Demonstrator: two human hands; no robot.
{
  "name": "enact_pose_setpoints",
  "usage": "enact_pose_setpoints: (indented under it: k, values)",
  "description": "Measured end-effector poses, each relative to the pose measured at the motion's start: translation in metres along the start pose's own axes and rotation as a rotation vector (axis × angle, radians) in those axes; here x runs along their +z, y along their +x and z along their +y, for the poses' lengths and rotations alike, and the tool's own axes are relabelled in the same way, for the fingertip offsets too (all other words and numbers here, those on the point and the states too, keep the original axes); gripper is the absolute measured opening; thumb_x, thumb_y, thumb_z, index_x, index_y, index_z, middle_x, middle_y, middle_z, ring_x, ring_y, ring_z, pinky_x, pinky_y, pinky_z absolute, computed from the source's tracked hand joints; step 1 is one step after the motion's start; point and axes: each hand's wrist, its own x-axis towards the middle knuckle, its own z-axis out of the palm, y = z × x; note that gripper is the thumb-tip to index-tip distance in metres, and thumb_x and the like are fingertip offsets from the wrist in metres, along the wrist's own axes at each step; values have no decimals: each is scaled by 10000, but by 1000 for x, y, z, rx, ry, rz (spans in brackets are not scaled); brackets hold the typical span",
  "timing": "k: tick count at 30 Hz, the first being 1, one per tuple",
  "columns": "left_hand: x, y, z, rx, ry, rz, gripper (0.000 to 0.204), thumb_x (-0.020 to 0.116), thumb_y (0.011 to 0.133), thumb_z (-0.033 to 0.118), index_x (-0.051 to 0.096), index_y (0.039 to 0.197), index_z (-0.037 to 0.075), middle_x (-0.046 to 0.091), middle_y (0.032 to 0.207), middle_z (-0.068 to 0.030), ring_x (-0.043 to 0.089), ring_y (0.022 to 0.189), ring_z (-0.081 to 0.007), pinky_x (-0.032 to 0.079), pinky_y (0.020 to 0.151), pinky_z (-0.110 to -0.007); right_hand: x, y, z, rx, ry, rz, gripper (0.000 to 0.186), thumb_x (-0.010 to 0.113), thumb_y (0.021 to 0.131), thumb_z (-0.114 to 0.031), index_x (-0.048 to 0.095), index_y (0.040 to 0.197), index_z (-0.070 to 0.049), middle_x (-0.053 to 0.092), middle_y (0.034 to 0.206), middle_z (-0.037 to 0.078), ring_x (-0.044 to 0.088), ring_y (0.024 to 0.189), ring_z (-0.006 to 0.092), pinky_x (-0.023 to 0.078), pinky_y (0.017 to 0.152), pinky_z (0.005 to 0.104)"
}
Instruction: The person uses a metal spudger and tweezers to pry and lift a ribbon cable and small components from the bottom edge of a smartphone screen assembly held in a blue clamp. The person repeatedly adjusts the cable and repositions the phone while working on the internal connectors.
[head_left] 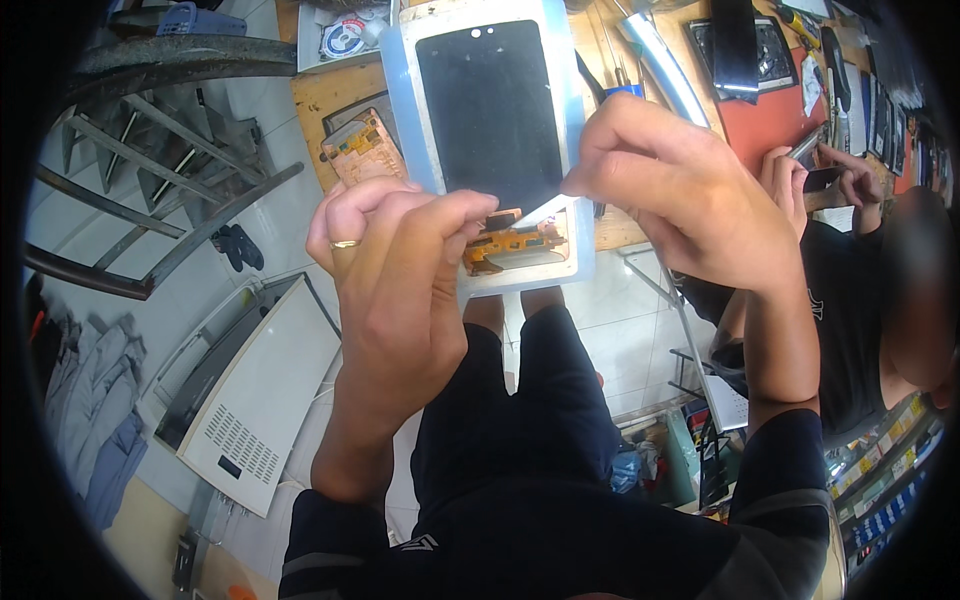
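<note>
A black phone screen (490, 110) lies on a white pad (562, 60) with a pale blue border. At its near end is an orange flex cable (515, 243) with small dark parts, over a coppery panel. My left hand (395, 265), a ring on one finger, is closed in a pinch at the cable's left end, beside a small dark piece with an orange edge. Its fingertips partly hide what they grip. My right hand (690, 185) pinches a thin white strip (545, 212), whose pointed end reaches to the flex cable. I cannot tell whether the strip is tape or a tool.
Another coppery phone panel (365, 150) lies left of the pad. A red mat (755, 130) with phone parts and several tools are at the right. A co-worker's hands (790, 190) hold a phone there. A metal chair frame (150, 180) stands on the left.
</note>
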Motion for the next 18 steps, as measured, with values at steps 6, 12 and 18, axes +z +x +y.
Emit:
enact_pose_setpoints:
  k: [6,12,18]
  values:
    - [-8,-1,2,7,-18,-54,198,746,987,102,774,1183,89,681,1019,-39,607,1101,-291,325,1132,-518,-2,2,1,-4,-17,-2,370,696,758,152,723,1099,14,615,1055,148,667,978,351,542,830,417]
    - [-5,-2,3,8,-1,-39,161,806,939,120,809,1100,114,657,996,-31,601,1093,-291,334,1123,-512,-9,-2,4,-16,-18,-27,318,709,811,106,733,1110,4,607,1051,146,648,968,345,525,832,418]
    - [-6,-4,7,6,12,-37,119,823,925,116,807,1044,118,650,990,-29,597,1085,-286,345,1094,-493,-7,-12,4,8,33,10,256,728,857,79,750,1096,-10,603,1029,132,638,934,326,515,802,394]
